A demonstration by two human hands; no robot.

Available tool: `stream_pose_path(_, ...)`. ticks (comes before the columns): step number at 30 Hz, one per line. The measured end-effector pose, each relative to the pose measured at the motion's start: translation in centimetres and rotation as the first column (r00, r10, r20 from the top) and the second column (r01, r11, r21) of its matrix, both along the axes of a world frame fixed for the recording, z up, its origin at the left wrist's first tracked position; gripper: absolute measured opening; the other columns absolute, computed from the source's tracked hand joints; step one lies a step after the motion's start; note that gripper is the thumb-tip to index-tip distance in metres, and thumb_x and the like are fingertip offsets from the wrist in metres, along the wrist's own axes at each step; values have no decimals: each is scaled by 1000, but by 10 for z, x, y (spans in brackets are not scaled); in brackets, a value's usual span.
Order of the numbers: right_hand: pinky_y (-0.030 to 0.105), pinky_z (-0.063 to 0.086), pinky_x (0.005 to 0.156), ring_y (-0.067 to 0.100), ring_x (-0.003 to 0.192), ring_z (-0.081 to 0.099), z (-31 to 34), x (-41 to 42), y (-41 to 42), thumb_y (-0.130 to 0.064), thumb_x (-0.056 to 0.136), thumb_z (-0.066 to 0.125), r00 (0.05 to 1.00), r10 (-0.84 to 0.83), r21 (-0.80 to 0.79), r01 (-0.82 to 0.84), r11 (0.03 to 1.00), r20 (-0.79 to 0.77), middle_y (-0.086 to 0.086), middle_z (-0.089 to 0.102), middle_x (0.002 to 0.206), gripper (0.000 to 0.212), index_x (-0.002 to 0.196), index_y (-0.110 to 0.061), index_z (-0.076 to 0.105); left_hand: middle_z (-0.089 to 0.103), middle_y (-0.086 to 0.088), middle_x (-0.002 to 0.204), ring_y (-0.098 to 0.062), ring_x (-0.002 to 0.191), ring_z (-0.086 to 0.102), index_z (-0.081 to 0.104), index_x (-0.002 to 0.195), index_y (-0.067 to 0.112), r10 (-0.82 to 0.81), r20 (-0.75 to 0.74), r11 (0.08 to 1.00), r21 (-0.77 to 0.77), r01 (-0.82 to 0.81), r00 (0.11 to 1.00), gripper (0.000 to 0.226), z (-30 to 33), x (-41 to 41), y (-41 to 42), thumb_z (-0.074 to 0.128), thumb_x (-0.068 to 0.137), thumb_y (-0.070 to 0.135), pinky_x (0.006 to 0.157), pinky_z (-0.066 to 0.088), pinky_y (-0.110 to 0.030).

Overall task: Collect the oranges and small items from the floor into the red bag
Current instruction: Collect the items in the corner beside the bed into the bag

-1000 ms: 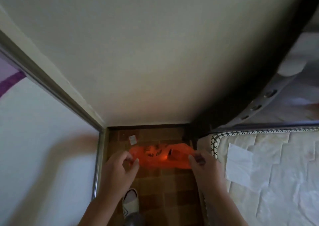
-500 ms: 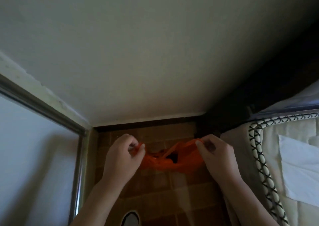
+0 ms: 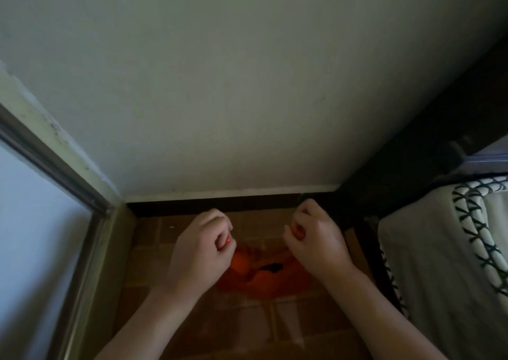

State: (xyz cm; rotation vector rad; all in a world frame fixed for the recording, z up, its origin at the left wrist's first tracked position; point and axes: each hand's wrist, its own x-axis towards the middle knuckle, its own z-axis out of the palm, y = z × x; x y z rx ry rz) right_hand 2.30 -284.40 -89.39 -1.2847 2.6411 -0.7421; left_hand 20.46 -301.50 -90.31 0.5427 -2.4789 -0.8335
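The red bag (image 3: 261, 277) hangs between my two hands above the brown tiled floor (image 3: 233, 326), its mouth partly open with a dark gap in the middle. My left hand (image 3: 200, 252) pinches the bag's left handle with curled fingers. My right hand (image 3: 316, 238) grips the right handle, a bit of red plastic showing inside the fist. No oranges or small items show clearly; the bag's contents are hidden.
A pale wall (image 3: 247, 84) with a dark skirting (image 3: 214, 204) rises straight ahead. A metal-framed sliding door (image 3: 55, 167) stands at the left. A mattress (image 3: 445, 249) with black-and-white piping and a dark bed frame (image 3: 371, 222) close the right side.
Both hands have closed into fists on the bag's handles and lifted them, so the bag now hangs lower between them. The view has tilted up; the slipper has left the frame.
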Motion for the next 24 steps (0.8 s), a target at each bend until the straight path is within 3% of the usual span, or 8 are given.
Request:
stream_pose_path(4, 39, 51, 63, 11, 76, 53, -32, 1, -16, -19, 82, 66, 973, 231, 2, -231, 973, -15, -6, 51, 94, 21, 66, -14, 53, 46, 14, 83, -6, 82, 56, 26, 70, 25, -85, 20, 996, -35, 85, 996, 57, -40, -4, 7, 67, 76, -14, 62, 49, -32)
stream_pose_path(7, 43, 49, 60, 15, 71, 52, -63, 8, -7, -12, 74, 61, 954, 294, 29, -296, 955, 55, -6, 50, 85, 23, 64, -19, 42, 46, 14, 82, -8, 74, 48, 37, 77, 28, -96, 63, 994, -45, 99, 993, 45, -70, -2, 15, 58, 74, -12, 60, 44, -31)
stream_pose_path(10, 40, 50, 68, 16, 79, 56, -88, 5, -1, -12, 73, 60, 938, 338, 123, -345, 931, 70, -7, 52, 87, 19, 72, -23, 45, 68, 4, 109, -16, 98, 59, 63, 111, 28, -63, 173, 996, -58, 74, 983, 45, -105, 8, 25, 50, 73, 6, 76, 53, -30)
stream_pose_path(13, 37, 48, 83, 19, 96, 58, -103, 8, 2, -12, 78, 60, 940, 303, 184, -329, 926, 157, -5, 56, 99, 21, 92, -24, 52, 65, -3, 136, -24, 122, 60, 64, 138, 26, -148, 311, 988, 8, 153, 939, 63, -132, 17, 33, 42, 80, 36, 99, 54, -38)
stream_pose_path(16, 36, 40, 105, 20, 124, 50, -117, 14, 3, -26, 86, 62, 936, 317, 284, -349, 893, 155, -4, 53, 130, 43, 128, -27, 51, 50, -8, 155, -32, 139, 49, 52, 151, 27, -200, 473, 979, 136, 153, 858, 80, -146, 22, 31, 33, 79, 53, 114, 45, -48)
stream_pose_path(18, 40, 24, 121, 18, 146, 31, -127, 11, 4, -42, 88, 66, 937, 334, 399, -345, 850, 99, -4, 36, 156, 71, 151, -29, 36, 41, -3, 163, -33, 141, 47, 44, 156, 32, -164, 553, 986, 84, 141, 817, 66, -154, 20, 24, 38, 91, 37, 111, 46, -49)
stream_pose_path(20, 44, 7, 126, 18, 156, 12, -134, 4, 6, -52, 86, 68, 936, 349, 460, -327, 825, 40, -5, 18, 167, 89, 159, -32, 22, 40, 2, 164, -31, 136, 50, 42, 157, 35, -108, 605, 990, -6, 141, 788, 62, -162, 14, 16, 40, 94, 31, 103, 49, -48)
stream_pose_path(24, 48, -5, 126, 17, 160, -9, -152, -5, 17, -66, 79, 67, 940, 341, 535, -301, 790, 24, -6, -4, 174, 112, 165, -29, 6, 43, 7, 161, -30, 141, 46, 42, 155, 37, -63, 667, 993, -33, 114, 742, 70, -174, 9, 16, 20, 94, 62, 105, 45, -50)
